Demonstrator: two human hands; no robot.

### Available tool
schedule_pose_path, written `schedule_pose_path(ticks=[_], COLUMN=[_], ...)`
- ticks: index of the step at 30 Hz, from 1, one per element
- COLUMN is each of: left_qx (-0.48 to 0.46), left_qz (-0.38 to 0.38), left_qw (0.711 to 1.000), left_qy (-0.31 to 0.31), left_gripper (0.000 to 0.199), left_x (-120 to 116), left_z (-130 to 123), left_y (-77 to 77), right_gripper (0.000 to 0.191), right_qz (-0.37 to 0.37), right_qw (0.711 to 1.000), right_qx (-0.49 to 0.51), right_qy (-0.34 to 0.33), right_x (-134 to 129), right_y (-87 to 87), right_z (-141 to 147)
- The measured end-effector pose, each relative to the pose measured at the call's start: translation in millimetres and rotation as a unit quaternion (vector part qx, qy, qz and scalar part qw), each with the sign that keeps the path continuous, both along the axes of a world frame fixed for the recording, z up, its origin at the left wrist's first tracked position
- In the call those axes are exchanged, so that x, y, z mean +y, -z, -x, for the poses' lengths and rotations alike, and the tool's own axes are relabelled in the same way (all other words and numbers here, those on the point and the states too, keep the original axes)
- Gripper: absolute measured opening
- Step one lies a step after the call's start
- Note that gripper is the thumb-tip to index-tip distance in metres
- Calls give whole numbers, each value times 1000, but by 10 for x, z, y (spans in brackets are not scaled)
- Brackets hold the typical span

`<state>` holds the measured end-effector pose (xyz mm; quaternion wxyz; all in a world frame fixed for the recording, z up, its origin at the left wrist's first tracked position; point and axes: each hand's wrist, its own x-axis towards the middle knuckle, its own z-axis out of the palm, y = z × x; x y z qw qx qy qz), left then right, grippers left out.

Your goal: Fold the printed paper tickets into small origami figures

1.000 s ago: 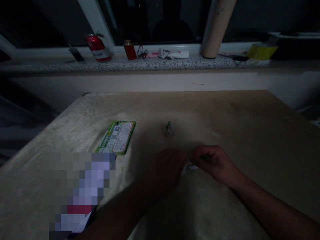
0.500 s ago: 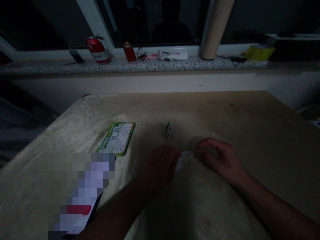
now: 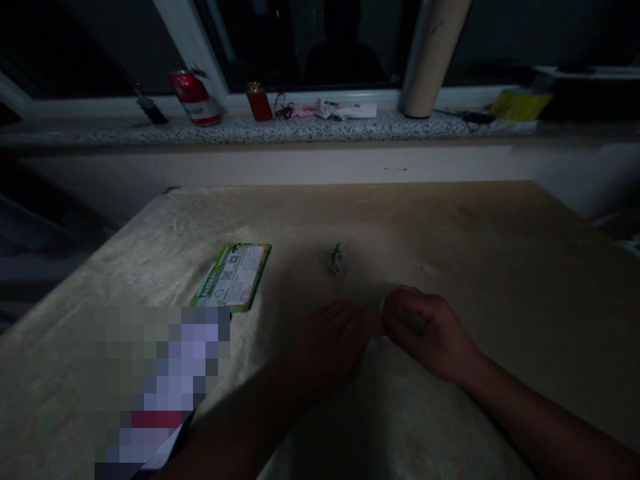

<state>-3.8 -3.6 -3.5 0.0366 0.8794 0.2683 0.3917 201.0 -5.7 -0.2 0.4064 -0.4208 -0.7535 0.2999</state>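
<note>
My left hand [image 3: 335, 343] is closed, its back towards me, low over the middle of the table. Its fingertips meet those of my right hand [image 3: 433, 333], whose thumb and forefinger are pinched together. The piece of printed paper between them is almost wholly hidden by my fingers; a pale edge shows at the right fingertips. Beyond my hands, a small folded printed paper [image 3: 338, 260], white and green, stands on the table, touched by neither hand. To the left lies a flat green and white printed card [image 3: 235, 277].
A pixelated, phone-like flat object [image 3: 175, 380] lies at the left on the table [image 3: 475, 233]. Along the granite sill [image 3: 225, 133] stand a red can [image 3: 195, 99], a red lighter-like object [image 3: 259, 102], crumpled wrappers [image 3: 345, 110], a cardboard tube [image 3: 433, 67] and something yellow [image 3: 521, 105].
My right hand has moved left and closed into a pinch against the left fingertips. My left hand has shifted slightly right, and the printed paper that showed between them is now covered.
</note>
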Motion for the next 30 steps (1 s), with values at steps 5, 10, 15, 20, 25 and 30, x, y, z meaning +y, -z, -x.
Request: schedule_pose_path(ticks=[5, 10, 15, 20, 25, 30], left_qx=[-1, 11, -6, -66, -73, -45], left_qz=[-30, -23, 1, 74, 145, 248], left_qw=[1000, 1000, 1000, 992, 981, 966], left_qy=[-7, -2, -2, -81, -109, -53], left_gripper=[16, 15, 12, 13, 12, 18], left_x=[-4, 13, 8, -15, 10, 36], left_z=[15, 39, 50, 107, 121, 42], left_y=[-19, -7, 21, -26, -30, -26], right_gripper=[16, 24, 24, 28, 30, 10], right_qz=[77, 126, 137, 135, 105, 2], right_qw=[997, 992, 990, 990, 989, 1000], right_qx=[-3, -28, -23, -42, -24, 3], right_qy=[22, 10, -19, 21, 96, -23], right_x=[22, 29, 49, 144, 150, 32], right_y=[14, 10, -1, 88, 37, -91], right_z=[-81, -131, -189, -347, -336, -77])
